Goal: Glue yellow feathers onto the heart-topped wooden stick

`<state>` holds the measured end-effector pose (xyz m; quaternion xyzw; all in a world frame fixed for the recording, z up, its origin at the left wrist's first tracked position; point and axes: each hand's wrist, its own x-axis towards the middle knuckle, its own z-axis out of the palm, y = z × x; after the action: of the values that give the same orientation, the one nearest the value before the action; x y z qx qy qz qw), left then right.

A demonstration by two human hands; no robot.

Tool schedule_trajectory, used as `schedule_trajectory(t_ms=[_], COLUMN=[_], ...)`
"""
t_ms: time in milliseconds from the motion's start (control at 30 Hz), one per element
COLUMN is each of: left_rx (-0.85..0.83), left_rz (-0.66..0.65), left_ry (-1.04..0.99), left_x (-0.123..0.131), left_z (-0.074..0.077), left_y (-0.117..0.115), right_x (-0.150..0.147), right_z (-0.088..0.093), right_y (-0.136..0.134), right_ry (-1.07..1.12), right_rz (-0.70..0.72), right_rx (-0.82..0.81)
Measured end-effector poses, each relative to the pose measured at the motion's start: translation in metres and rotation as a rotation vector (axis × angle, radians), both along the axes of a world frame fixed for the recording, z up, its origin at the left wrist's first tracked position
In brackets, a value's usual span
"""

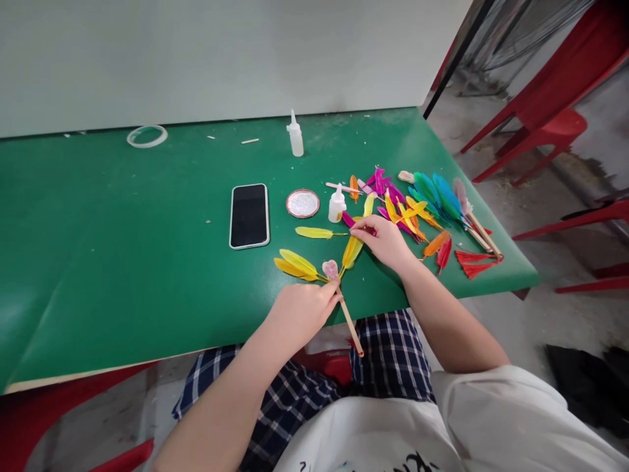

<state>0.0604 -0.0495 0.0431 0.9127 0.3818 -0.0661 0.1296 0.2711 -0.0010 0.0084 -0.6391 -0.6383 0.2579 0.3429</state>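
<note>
My left hand [307, 303] grips a thin wooden stick [350, 321] near the table's front edge, and the stick's lower end sticks out past that edge. At its top sits a small pinkish pad [330, 269], with yellow feathers [299, 263] fanned out to the left and more yellow feathers [352, 252] to the right. To the right, my right hand [382, 239] is closed in a pinch at the quill end of a single yellow feather [314, 233], which lies pointing left. Behind that hand stands a small white glue bottle [337, 206].
Loose magenta, orange and yellow feathers [417, 208] lie right of my hands, beside a blue-green feather bundle [435, 193] on sticks and red tassels [476, 263]. A phone [249, 216], round lid [303, 203], second glue bottle [295, 137] and tape ring [147, 136] are on the green table [122, 262].
</note>
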Motion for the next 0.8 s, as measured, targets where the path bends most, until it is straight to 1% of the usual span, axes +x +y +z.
schedule_trajectory(t_ms=[167, 567, 800], left_rx=[0.011, 0.016, 0.092], left_rz=[-0.004, 0.026, 0.018], left_ry=[0.000, 0.017, 0.016], left_x=[0.0011, 0.0031, 0.0021], left_z=[0.0022, 0.0039, 0.0025], left_y=[-0.0019, -0.0032, -0.0054], right_x=[-0.0035, -0.0045, -0.0044], right_z=[-0.0014, -0.0055, -0.0059], right_y=[0.0010, 0.0037, 0.0040], right_ry=[0.054, 0.051, 0.045], right_rz=[-0.004, 0.000, -0.001], right_rx=[-0.048, -0.018, -0.025])
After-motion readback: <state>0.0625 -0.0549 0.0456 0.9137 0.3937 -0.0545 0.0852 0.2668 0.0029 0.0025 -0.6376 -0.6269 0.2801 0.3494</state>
